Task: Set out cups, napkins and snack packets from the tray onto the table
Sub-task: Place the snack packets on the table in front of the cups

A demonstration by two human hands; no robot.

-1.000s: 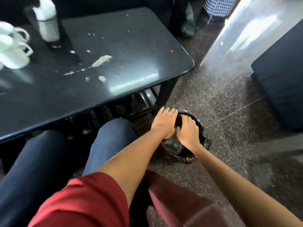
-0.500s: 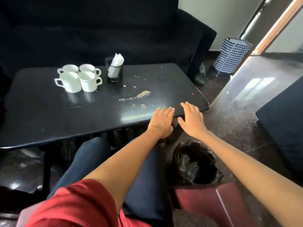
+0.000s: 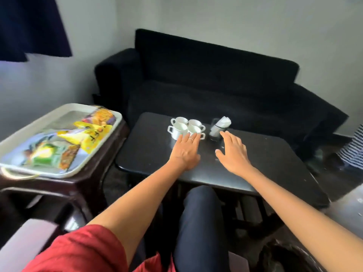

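Observation:
Several white cups (image 3: 181,125) stand bunched together on the far side of the black table (image 3: 275,154). To their right a dark holder with white napkins (image 3: 219,127) stands upright. My left hand (image 3: 185,150) hovers flat just in front of the cups, fingers apart and empty. My right hand (image 3: 232,151) is spread open in front of the napkin holder, also empty. On the left a white tray (image 3: 17,137) rests on a dark side table and holds several yellow, green and orange snack packets (image 3: 78,138).
A black sofa (image 3: 216,83) stands behind the table. A dark bin (image 3: 290,260) sits on the floor at the lower right, by my knee. A patterned basket (image 3: 353,152) is at the right edge. The side table (image 3: 74,187) stands close to the table's left end.
Both hands rose from the bin on the floor to above the table, then moved forward toward the cups and napkin holder. My view swung up and left, bringing the tray into sight.

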